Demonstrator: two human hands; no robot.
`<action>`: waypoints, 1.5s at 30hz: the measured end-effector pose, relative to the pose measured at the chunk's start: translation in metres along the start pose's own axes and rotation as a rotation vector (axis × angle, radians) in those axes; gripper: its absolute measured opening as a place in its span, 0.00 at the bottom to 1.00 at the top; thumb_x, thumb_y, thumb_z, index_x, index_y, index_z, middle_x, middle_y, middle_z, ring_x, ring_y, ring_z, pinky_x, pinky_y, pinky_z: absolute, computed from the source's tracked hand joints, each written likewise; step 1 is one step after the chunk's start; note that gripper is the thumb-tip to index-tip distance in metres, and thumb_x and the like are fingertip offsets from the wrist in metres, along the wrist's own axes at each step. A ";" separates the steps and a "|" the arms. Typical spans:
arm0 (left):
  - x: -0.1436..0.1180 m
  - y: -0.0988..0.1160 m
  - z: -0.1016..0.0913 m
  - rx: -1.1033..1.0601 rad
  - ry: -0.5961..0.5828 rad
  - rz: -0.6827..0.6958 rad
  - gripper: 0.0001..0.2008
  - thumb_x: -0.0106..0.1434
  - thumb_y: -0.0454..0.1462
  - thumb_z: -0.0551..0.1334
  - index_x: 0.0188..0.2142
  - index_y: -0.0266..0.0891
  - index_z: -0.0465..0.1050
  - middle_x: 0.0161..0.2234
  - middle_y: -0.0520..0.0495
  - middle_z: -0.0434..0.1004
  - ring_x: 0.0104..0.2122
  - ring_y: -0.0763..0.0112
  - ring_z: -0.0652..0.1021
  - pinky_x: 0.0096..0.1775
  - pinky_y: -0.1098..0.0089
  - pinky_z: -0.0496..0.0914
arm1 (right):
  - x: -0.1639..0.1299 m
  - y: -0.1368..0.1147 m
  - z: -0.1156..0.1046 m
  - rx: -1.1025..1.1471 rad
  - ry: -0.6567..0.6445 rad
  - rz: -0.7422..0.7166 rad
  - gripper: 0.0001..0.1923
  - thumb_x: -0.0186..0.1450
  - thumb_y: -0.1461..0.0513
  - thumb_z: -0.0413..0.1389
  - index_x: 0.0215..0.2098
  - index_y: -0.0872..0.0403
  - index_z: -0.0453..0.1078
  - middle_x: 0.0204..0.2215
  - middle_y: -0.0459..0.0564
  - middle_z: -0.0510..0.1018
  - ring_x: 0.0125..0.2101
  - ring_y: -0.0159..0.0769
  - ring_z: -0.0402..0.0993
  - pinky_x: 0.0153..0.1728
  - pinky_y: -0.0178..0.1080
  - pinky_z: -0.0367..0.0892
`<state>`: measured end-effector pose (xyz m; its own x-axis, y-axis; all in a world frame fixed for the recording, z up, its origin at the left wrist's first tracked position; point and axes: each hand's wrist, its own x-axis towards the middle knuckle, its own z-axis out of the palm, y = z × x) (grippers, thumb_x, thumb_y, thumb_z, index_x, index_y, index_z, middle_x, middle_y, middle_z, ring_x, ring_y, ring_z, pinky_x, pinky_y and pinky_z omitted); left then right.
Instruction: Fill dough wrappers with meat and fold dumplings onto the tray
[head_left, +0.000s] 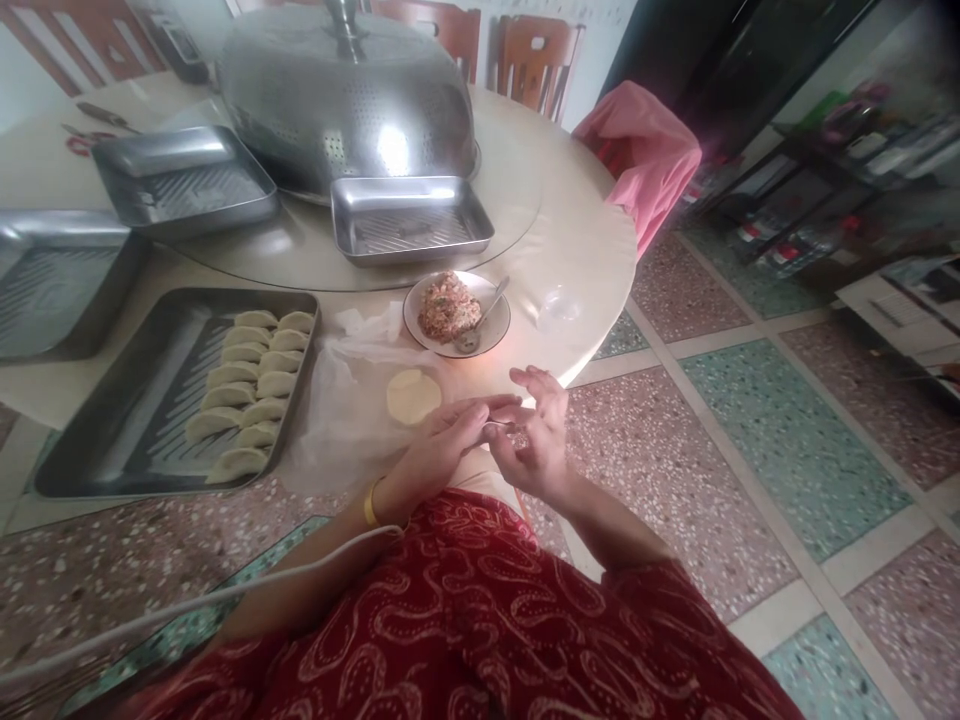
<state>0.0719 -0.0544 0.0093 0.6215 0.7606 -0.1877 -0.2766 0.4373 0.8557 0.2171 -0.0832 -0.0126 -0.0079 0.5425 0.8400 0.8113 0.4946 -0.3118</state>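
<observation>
My left hand (450,440) and my right hand (538,435) meet at the table's front edge. Between their fingertips is a dumpling (498,423), mostly hidden; only a thin pale edge shows. Both hands pinch it, while the outer fingers of the right one stick up. Just beyond my left hand, round dumpling wrappers (412,397) lie on a crumpled plastic sheet (345,400). Behind them a bowl (499,335) holds minced filling (448,308) and a spoon (484,318). Rows of folded dumplings (255,385) sit in a metal tray (135,390) on the left.
More metal trays (411,220) stand farther back, beside a large perforated metal dome (345,110) on the turntable. A clear small dish (559,308) is right of the bowl. A pink cloth (645,150) drapes a chair. A white cable (225,590) runs along my left forearm.
</observation>
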 end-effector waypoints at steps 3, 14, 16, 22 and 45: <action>0.000 -0.003 -0.002 0.001 0.024 0.004 0.23 0.66 0.49 0.62 0.56 0.41 0.75 0.53 0.39 0.78 0.50 0.57 0.80 0.53 0.59 0.73 | 0.002 -0.001 -0.001 0.000 -0.015 0.040 0.09 0.64 0.61 0.53 0.43 0.48 0.64 0.53 0.55 0.69 0.55 0.49 0.68 0.53 0.58 0.70; -0.004 0.005 0.000 0.038 0.046 0.012 0.29 0.67 0.47 0.62 0.65 0.47 0.62 0.57 0.43 0.75 0.60 0.55 0.72 0.55 0.63 0.72 | 0.002 0.005 -0.006 0.246 -0.292 0.141 0.12 0.69 0.60 0.54 0.48 0.49 0.74 0.66 0.51 0.61 0.64 0.50 0.62 0.55 0.55 0.71; -0.006 0.011 0.003 0.069 0.034 0.022 0.29 0.66 0.46 0.62 0.65 0.45 0.63 0.56 0.42 0.76 0.61 0.55 0.71 0.57 0.64 0.71 | 0.002 0.004 -0.005 0.315 -0.292 0.158 0.11 0.69 0.61 0.53 0.46 0.47 0.76 0.65 0.49 0.64 0.63 0.47 0.65 0.54 0.53 0.73; -0.009 0.012 -0.003 0.166 0.039 0.153 0.28 0.70 0.51 0.55 0.66 0.49 0.61 0.60 0.44 0.72 0.62 0.59 0.70 0.62 0.61 0.64 | 0.001 0.002 0.000 0.546 -0.207 0.258 0.09 0.71 0.58 0.54 0.44 0.45 0.77 0.60 0.50 0.71 0.59 0.43 0.72 0.54 0.52 0.75; -0.014 0.033 -0.030 0.924 0.244 0.521 0.05 0.63 0.37 0.61 0.36 0.40 0.75 0.34 0.49 0.79 0.35 0.69 0.78 0.40 0.68 0.71 | 0.007 -0.014 0.010 0.641 -0.159 0.360 0.09 0.69 0.63 0.57 0.45 0.46 0.76 0.44 0.50 0.81 0.50 0.40 0.78 0.45 0.45 0.78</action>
<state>0.0315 -0.0362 0.0258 0.3966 0.8675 0.3002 0.2576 -0.4190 0.8707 0.1994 -0.0796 -0.0071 0.0700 0.8128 0.5783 0.2808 0.5403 -0.7933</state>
